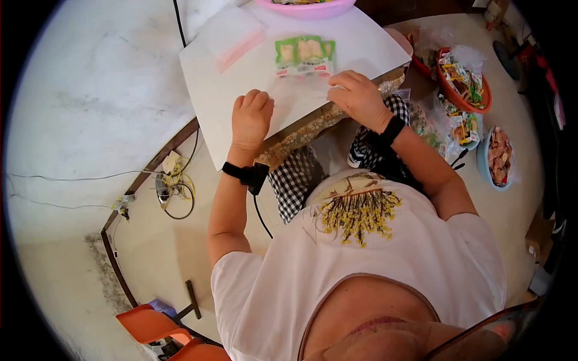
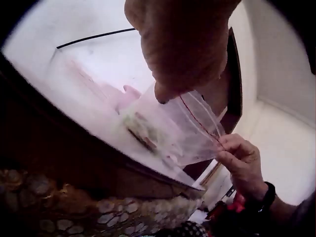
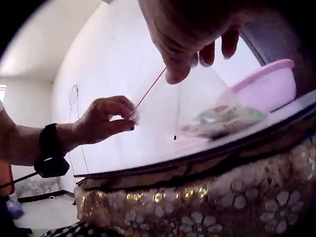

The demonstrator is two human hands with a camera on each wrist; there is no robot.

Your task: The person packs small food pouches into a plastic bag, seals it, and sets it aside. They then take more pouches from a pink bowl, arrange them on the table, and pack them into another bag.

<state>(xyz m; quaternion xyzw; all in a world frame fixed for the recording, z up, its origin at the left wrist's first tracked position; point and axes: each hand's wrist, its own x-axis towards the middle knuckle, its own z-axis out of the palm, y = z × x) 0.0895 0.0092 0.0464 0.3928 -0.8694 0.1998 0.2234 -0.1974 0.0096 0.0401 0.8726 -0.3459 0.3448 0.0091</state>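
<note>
A clear zip bag (image 2: 185, 131) with a red line along its mouth is stretched between both hands over the white table (image 1: 211, 114). My left hand (image 1: 251, 120) pinches one end of the mouth, thumb against fingers, as the right wrist view shows. At the other end, my right hand (image 1: 359, 101) pinches the bag edge between thumb and fingertips, seen in the left wrist view. Green-and-clear snack packets (image 1: 306, 51) with pale pieces lie inside the bag at its far end, resting on the tabletop. The bag's film is nearly invisible from the head view.
More flat clear bags (image 1: 241, 51) with a pink strip lie at the table's left. A pink basin (image 1: 310, 9) stands at the back edge. On the floor at right are a red basket (image 1: 487, 99) of packets and a light-blue basin (image 1: 483, 162) of wrapped items.
</note>
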